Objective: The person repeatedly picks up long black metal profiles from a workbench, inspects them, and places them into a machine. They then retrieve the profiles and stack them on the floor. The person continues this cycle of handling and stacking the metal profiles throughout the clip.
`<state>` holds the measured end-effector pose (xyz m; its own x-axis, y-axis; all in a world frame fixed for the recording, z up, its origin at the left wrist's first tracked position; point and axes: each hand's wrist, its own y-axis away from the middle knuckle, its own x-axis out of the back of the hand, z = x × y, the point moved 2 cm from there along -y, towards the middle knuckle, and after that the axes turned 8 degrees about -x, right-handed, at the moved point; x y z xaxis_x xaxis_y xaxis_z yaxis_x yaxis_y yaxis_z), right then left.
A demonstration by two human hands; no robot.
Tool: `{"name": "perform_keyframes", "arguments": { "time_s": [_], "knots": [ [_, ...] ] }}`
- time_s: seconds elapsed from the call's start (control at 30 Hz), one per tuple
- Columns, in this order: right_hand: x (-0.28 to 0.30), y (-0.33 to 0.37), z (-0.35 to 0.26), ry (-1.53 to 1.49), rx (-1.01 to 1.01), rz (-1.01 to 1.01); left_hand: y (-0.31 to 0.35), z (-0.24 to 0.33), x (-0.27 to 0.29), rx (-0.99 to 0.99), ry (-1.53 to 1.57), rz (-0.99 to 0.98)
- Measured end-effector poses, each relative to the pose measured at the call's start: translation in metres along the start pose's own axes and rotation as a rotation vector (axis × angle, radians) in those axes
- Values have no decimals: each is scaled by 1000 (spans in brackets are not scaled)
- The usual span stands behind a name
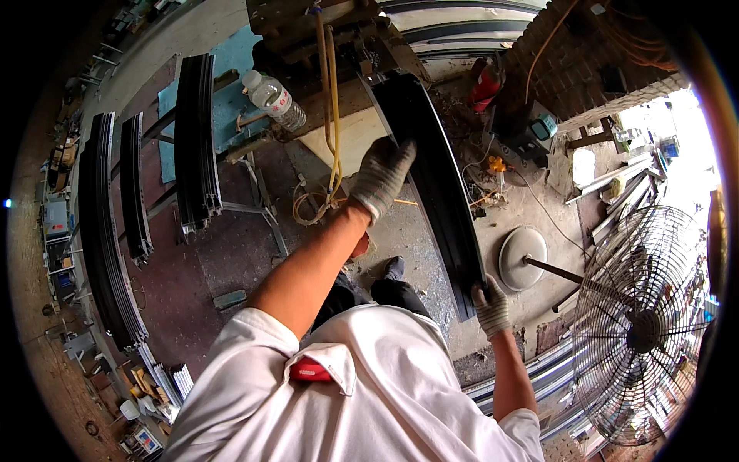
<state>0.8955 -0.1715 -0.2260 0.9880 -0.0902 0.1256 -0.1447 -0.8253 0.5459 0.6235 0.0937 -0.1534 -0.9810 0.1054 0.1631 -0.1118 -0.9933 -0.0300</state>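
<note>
A long black metal profile (436, 177) with pale edges slants across in front of me, its far end at the dark workbench (346, 58). My left hand (382, 175), in a grey-white knit glove, is closed on the profile's left edge about halfway along. Near the closer end, my gloved right hand (492, 306) grips the right edge, thumb on top. The fingers under the profile are hidden on both sides.
Stacks of black profiles (196, 142) lie on metal racks at left. A plastic bottle (275, 100) and a hammer (250, 119) are near the bench; yellow hoses (333, 115) hang down. At right stand a caged fan (643, 327) with a round base (523, 258) and a red extinguisher (485, 85).
</note>
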Motion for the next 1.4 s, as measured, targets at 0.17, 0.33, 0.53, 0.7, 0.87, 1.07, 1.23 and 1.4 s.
{"name": "perform_keyframes", "arguments": {
  "time_s": [0.17,0.33,0.53,0.7,0.87,1.07,1.23,1.4],
  "knots": [
    [25,-5,57,-7,-20,-31,39,20,-10,-179,-38,-87],
    [45,6,101,-2,-8,-25,88,32,-25,-51,440,-150],
    [63,20,128,73,-93,11,107,41,-29,-205,141,-280],
    [59,22,120,63,-58,7,113,49,-33,-147,170,-316],
    [60,23,120,79,-39,17,111,55,-31,-263,-14,-397],
    [57,23,107,-33,-105,-62,119,50,-37,-351,-127,-309],
    [62,25,125,-58,-159,-134,127,49,-43,-85,55,-317],
    [56,24,112,-43,-195,-167,127,47,-44,-25,193,-279]
  ]
}}
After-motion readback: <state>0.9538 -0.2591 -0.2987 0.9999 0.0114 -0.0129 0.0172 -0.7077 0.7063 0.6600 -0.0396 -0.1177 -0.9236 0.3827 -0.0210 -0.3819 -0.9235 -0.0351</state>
